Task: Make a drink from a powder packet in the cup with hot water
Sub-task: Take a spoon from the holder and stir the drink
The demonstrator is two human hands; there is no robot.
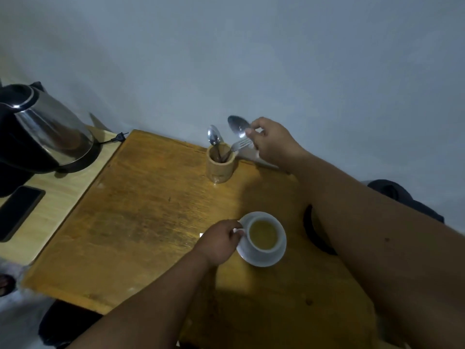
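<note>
Steel spoon (237, 126): pinched by right hand (273, 143) — far table (141, 210) edge, bowl up.
Cup (263, 236): near edge, toward the body from the spoon — left hand (221, 241) grips handle.

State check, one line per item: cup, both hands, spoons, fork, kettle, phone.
White ceramic cup: upright on white saucer, holds yellowish liquid.
Left hand: closed on the cup's handle.
Right hand: pinching a large steel spoon, lifted clear of the holder.
Bamboo utensil holder: upright, holds a small steel spoon and fork.
Steel electric kettle: on base, lid shut.
Black phone: flat, screen dark.
</note>
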